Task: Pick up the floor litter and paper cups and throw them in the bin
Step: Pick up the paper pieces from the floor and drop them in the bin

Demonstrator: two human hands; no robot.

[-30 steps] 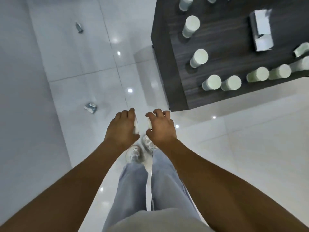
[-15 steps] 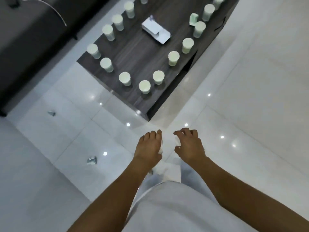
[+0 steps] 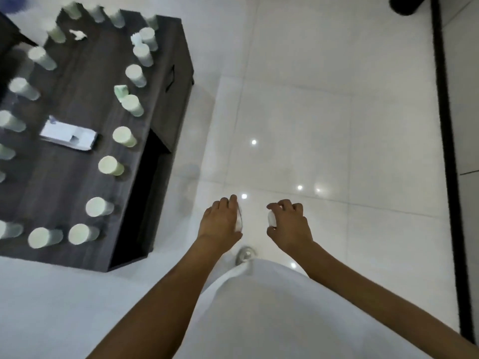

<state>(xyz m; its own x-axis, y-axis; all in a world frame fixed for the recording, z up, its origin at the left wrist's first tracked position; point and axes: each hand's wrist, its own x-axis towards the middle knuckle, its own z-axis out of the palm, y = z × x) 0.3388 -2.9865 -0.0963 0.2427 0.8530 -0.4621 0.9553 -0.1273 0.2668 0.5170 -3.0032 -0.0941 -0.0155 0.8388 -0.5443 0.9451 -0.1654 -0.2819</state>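
Head view, sole entry. Left hand (image 3: 220, 224): fingers curled round a small pale scrap of litter (image 3: 238, 221), only its edge showing past the fingers. Right hand (image 3: 289, 224): fingers and thumb curled round a second pale scrap (image 3: 271, 218), likewise mostly hidden. The two hands are held apart at waist level over the white tiled floor (image 3: 324, 112), with a shoe tip (image 3: 245, 253) just below them. Table (image 3: 77, 104): dark wood, to the person's left, carrying many paper cups (image 3: 124, 136) standing upright around its edge, one greenish cup (image 3: 120, 90) that looks tipped or crushed, and a flat white packet (image 3: 68, 136) near the middle. Bin: not identifiable; a dark round form (image 3: 407, 5) at the top right corner may be one, but this cannot be told. Risks, as judgement: both scraps are small and barely gripped, so a loosened finger while walking could drop one back on the floor; both hands being full, no cup can be taken before the litter is binned; the cups stand close to the table edge, so a brush of the arm could topple them; the glossy floor looks slippery. Change from the earlier frames: the view has swung right, the table shifting from upper centre to the left side; the two crumpled pieces on the floor are out of view; the hands have drawn slightly further apart, grips unchanged.
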